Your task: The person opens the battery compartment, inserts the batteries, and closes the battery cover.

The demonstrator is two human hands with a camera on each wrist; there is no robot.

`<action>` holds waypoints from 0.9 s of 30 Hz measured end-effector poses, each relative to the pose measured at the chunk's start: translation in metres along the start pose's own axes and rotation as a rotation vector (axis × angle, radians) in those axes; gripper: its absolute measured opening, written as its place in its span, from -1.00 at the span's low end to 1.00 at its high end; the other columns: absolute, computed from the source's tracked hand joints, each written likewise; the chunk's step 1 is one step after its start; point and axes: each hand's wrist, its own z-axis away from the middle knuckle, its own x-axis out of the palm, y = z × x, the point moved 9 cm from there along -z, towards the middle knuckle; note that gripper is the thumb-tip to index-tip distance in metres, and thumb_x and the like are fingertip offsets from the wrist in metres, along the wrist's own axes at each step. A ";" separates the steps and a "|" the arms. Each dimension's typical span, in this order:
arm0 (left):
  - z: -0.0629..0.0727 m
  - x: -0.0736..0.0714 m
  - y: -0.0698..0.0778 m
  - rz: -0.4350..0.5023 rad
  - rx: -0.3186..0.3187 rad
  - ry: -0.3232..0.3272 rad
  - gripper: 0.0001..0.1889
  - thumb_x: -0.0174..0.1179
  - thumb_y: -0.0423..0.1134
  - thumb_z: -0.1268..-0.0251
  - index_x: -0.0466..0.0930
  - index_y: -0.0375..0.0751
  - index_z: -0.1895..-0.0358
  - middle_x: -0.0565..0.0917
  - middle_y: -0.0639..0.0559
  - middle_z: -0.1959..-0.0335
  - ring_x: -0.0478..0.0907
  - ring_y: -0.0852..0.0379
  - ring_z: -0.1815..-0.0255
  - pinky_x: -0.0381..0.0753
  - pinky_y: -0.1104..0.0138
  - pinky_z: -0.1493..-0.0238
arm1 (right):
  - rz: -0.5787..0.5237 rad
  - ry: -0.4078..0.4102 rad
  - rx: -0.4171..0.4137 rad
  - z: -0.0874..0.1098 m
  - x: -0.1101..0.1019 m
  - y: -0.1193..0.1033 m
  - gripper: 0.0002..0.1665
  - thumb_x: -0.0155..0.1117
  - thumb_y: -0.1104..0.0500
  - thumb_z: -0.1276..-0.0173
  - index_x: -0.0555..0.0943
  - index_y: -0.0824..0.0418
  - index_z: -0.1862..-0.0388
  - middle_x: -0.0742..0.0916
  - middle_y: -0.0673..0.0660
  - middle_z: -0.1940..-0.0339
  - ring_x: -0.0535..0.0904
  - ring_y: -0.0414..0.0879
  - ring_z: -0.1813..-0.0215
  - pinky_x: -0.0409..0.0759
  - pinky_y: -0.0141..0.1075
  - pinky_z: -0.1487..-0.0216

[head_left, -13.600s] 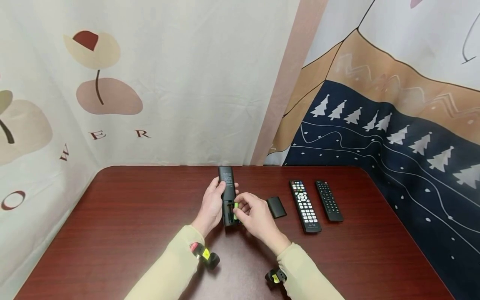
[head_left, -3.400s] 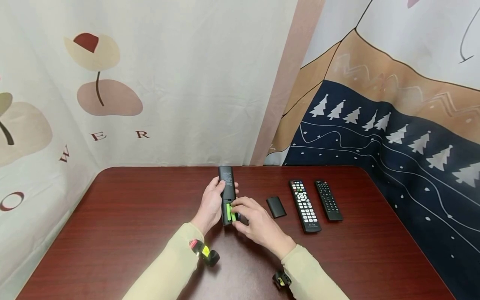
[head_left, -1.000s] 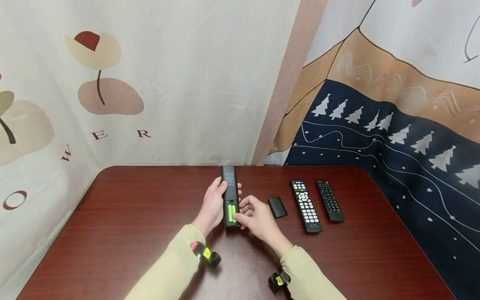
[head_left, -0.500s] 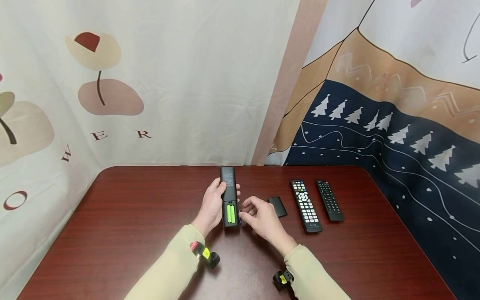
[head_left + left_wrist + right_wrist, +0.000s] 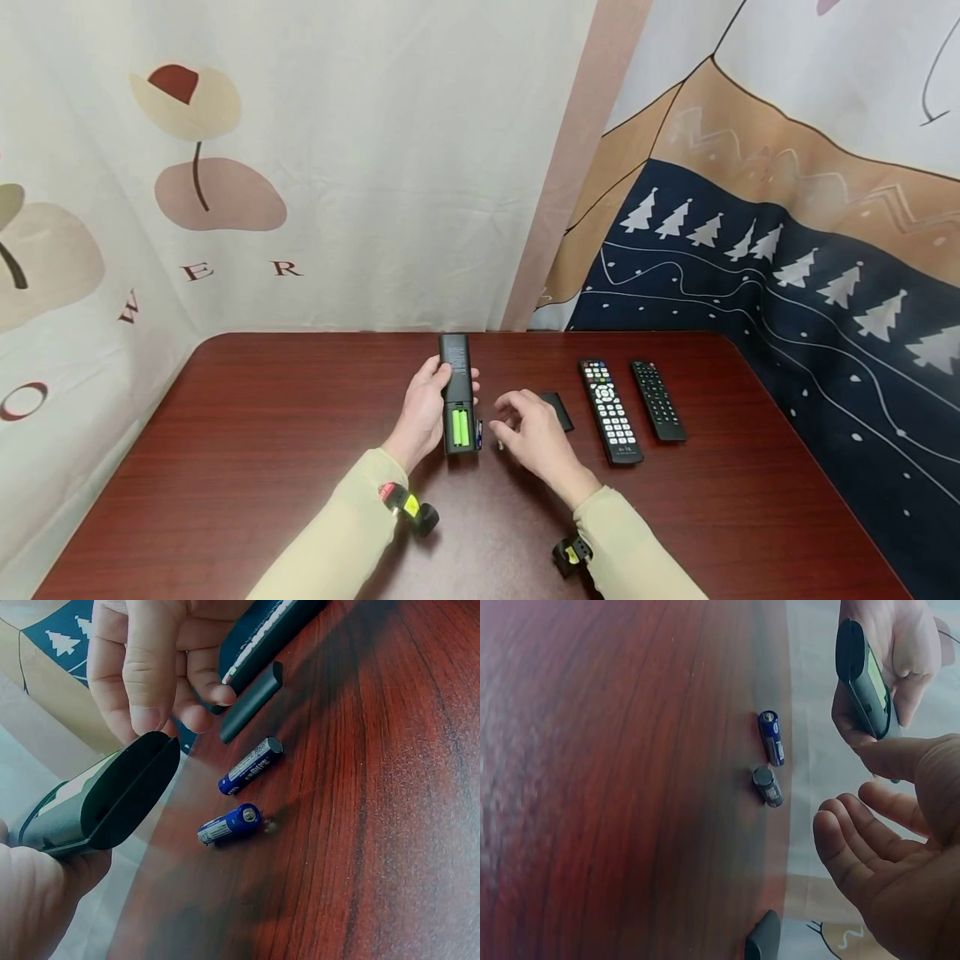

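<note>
My left hand [image 5: 422, 414] grips a black remote control [image 5: 454, 371], its back facing up and its battery compartment uncovered. Two green batteries [image 5: 461, 427] lie side by side in that compartment. Just right of the remote is my right hand [image 5: 538, 437], holding nothing, its fingers loosely bent and the thumb apart from them. Below the hands, two blue batteries [image 5: 251, 766] rest on the table, seen plainly in both wrist views. The black battery cover [image 5: 557, 410] lies on the table, partly hidden behind my right hand.
Two more remotes lie face up on the right: a longer one with white buttons [image 5: 611, 414] and a smaller dark one [image 5: 658, 402]. The reddish-brown table [image 5: 262, 433] ends at its back edge against a pale printed curtain [image 5: 390, 167].
Earlier my right hand held a green battery at the compartment; now two green batteries sit inside. Over the last second the right hand has drawn off rightward, partly covering the battery cover.
</note>
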 end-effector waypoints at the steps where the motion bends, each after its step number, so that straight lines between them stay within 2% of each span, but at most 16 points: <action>1: 0.000 0.000 0.000 -0.003 0.001 0.000 -0.58 -0.33 -0.24 -0.74 0.23 -0.23 -0.48 0.56 -0.41 -0.22 0.63 -0.16 -0.05 0.65 0.02 -0.10 | 0.006 0.004 -0.003 0.000 -0.001 0.000 -0.80 0.49 0.35 -0.27 0.68 0.28 0.15 0.66 0.07 0.30 0.64 -0.15 0.33 0.61 -0.36 0.31; 7: -0.001 0.000 0.001 -0.008 0.007 -0.004 -0.57 -0.33 -0.23 -0.74 0.22 -0.24 -0.49 0.51 -0.46 -0.26 0.63 -0.18 -0.08 0.68 0.15 0.01 | 0.075 0.008 0.012 0.000 -0.005 0.004 -0.78 0.49 0.30 -0.28 0.69 0.27 0.11 0.67 0.07 0.25 0.63 -0.12 0.28 0.63 -0.30 0.26; 13: -0.001 -0.001 0.000 -0.004 -0.001 -0.007 -0.57 -0.32 -0.22 -0.74 0.22 -0.21 -0.50 0.51 -0.45 -0.26 0.64 -0.14 -0.04 0.67 0.09 -0.05 | 0.140 -0.014 0.059 0.000 -0.006 0.010 -0.77 0.48 0.23 -0.31 0.71 0.22 0.07 0.68 0.08 0.14 0.57 -0.08 0.23 0.62 -0.19 0.20; 18: 0.000 -0.001 0.000 0.004 -0.007 -0.004 -0.56 -0.33 -0.23 -0.74 0.21 -0.19 -0.52 0.49 -0.47 -0.28 0.64 -0.15 -0.05 0.67 0.08 -0.06 | 0.162 -0.018 0.079 0.000 -0.008 0.014 -0.76 0.48 0.23 -0.30 0.71 0.22 0.07 0.67 0.09 0.10 0.60 -0.02 0.11 0.65 -0.08 0.09; 27: -0.001 -0.002 0.000 0.004 -0.006 -0.007 -0.57 -0.33 -0.23 -0.74 0.21 -0.22 -0.50 0.50 -0.47 -0.27 0.65 -0.12 -0.04 0.68 0.10 -0.05 | 0.219 -0.009 0.095 0.000 -0.009 0.020 -0.73 0.51 0.25 -0.28 0.71 0.23 0.05 0.65 0.12 0.08 0.55 -0.01 0.07 0.64 -0.09 0.08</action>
